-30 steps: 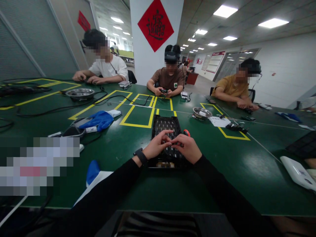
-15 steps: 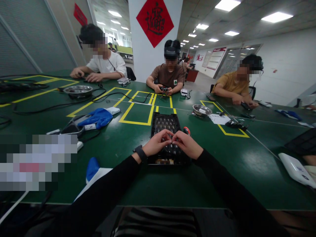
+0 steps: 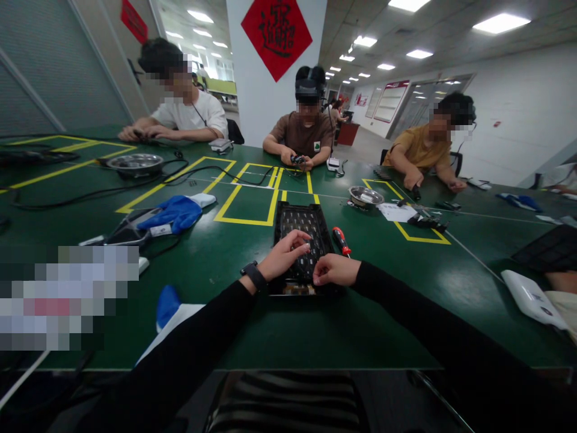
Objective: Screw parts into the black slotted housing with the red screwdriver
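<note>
A black open casing with rows of small pale pieces lies flat on the table before me. Over its middle hovers my left hand, with fingers loosely stretched and apart and no held thing visible. My right hand is at the casing's lower right part, thumb and fingertips pinched together; anything between them is too small to make out. Brownish parts show along the casing's near edge. Just right of the casing, close to my right hand, lies a red and black screwdriver.
Blue-and-white gloves lie to the left, near black cables. Metal bowls stand farther off, beside a paper sheet. A white device sits at the right. Three people work across the green table.
My hands, fingertips together over the casing before, have come apart. The right moved down toward the near right part, uncovering the screwdriver; the left's fingers opened out.
</note>
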### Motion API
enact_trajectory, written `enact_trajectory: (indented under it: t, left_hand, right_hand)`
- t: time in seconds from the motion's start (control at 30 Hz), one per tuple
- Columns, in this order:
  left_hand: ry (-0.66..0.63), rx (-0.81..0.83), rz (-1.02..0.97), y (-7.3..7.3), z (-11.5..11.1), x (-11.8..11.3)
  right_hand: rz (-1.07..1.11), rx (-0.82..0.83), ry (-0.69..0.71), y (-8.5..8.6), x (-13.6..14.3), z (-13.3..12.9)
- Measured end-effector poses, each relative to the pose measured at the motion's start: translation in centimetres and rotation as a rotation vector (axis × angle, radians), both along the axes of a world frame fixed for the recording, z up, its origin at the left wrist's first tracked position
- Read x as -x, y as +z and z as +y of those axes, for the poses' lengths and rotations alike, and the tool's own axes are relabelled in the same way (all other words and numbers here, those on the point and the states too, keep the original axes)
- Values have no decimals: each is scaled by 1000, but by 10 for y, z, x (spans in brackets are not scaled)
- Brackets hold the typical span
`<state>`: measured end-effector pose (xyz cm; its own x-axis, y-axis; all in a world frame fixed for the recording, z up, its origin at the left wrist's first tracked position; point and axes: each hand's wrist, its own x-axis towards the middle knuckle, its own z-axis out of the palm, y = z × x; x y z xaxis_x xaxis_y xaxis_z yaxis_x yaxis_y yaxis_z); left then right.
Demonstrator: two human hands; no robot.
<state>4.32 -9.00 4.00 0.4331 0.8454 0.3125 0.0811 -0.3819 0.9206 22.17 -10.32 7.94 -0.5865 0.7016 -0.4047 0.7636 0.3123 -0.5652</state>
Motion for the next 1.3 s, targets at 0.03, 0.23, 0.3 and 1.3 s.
enact_trajectory:
  t: [0.03,0.23,0.3,1.3]
  left_hand:
    - [0,1,-1,0,0,0]
    - [-14,21,-12,1,0,0]
    - [-15,24,-6,1,0,0]
    - [-35,36,-2,6,-2,0]
  right_hand:
    - [-9,7,-19,-3,1,0]
    - [-28,-1,-36,-9,4,2]
    - [-28,-11,-43,-9,4,2]
    - [-108,-138,67,-2,7,-4]
